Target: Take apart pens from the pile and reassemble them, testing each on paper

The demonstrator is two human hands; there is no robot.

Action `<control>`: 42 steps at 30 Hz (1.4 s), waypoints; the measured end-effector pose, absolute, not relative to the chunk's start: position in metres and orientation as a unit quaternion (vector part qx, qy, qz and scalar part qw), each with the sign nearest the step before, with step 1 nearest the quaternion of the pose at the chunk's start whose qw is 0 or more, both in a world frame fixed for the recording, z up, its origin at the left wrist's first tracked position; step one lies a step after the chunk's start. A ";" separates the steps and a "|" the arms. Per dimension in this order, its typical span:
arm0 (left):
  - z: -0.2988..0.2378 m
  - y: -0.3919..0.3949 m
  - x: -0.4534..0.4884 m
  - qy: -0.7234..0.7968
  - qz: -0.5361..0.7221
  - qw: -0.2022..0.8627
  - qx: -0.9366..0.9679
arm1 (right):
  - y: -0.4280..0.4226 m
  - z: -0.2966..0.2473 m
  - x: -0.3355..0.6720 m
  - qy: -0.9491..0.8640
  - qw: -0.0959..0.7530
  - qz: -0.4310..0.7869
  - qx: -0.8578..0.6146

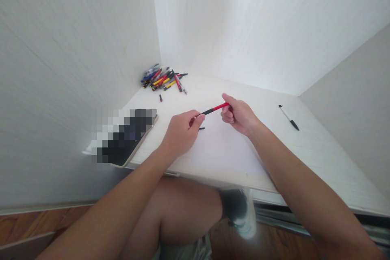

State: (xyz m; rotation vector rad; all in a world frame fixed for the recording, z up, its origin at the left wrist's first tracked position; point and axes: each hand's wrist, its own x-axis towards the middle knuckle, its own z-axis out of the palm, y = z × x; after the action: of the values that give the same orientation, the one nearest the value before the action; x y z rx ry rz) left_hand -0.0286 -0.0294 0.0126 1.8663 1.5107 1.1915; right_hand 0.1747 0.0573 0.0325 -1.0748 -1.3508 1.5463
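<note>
A red pen with a black grip (213, 109) is held between both hands above the white table (304, 150). My right hand (237, 115) pinches the red barrel end. My left hand (181, 130) is closed around the black tip end. A small black piece (201, 128) lies on the table just under the pen, beside my left hand.
A pile of several coloured pens (164, 78) lies in the far corner against the wall, with a small dark part (160, 98) near it. A white pen with a black cap (289, 117) rests at the right. A tablet (128, 140) lies at the table's left edge.
</note>
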 end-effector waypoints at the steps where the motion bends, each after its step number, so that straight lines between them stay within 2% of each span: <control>1: 0.013 -0.029 -0.028 0.552 0.435 0.238 0.670 | 0.057 0.032 0.174 -0.541 0.400 0.606 -0.425; 5: 0.018 -0.030 -0.027 0.548 0.467 0.318 0.617 | 0.055 0.034 0.171 -0.559 0.400 0.595 -0.418; 7: 0.023 -0.031 -0.027 0.528 0.480 0.425 0.557 | 0.054 0.035 0.171 -0.572 0.401 0.582 -0.416; 11: 0.034 -0.033 -0.033 0.407 0.456 0.716 0.338 | 0.054 0.036 0.175 -0.623 0.388 0.549 -0.400; 13: 0.038 -0.033 -0.036 0.376 0.450 0.761 0.276 | 0.053 0.036 0.176 -0.642 0.377 0.543 -0.389; 16: 0.040 -0.034 -0.037 0.427 0.465 0.703 0.328 | 0.053 0.034 0.177 -0.644 0.372 0.549 -0.382; 21: 0.030 -0.033 -0.031 0.558 0.463 0.371 0.580 | 0.058 0.033 0.178 -0.593 0.394 0.583 -0.392; 23: 0.025 -0.033 -0.030 0.561 0.451 0.290 0.630 | 0.061 0.034 0.180 -0.555 0.407 0.607 -0.397; 25: 0.020 -0.032 -0.029 0.555 0.451 0.261 0.648 | 0.062 0.035 0.181 -0.522 0.420 0.626 -0.399; 30: 0.014 -0.029 -0.032 0.558 0.443 0.251 0.655 | 0.062 0.036 0.178 -0.502 0.434 0.635 -0.396; 34: 0.018 -0.027 -0.033 0.578 0.436 0.295 0.624 | 0.059 0.034 0.175 -0.533 0.434 0.611 -0.391; 37: 0.023 -0.029 -0.031 0.578 0.450 0.358 0.580 | 0.060 0.033 0.178 -0.572 0.422 0.581 -0.398; 42: 0.033 -0.031 -0.030 0.536 0.461 0.532 0.467 | 0.066 0.029 0.188 -0.676 0.389 0.500 -0.377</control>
State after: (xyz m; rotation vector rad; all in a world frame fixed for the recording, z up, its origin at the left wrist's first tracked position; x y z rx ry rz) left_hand -0.0304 -0.0315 0.0329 1.1139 1.2791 1.0986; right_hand 0.1876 0.0661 0.0288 -0.9596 -1.7182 1.2715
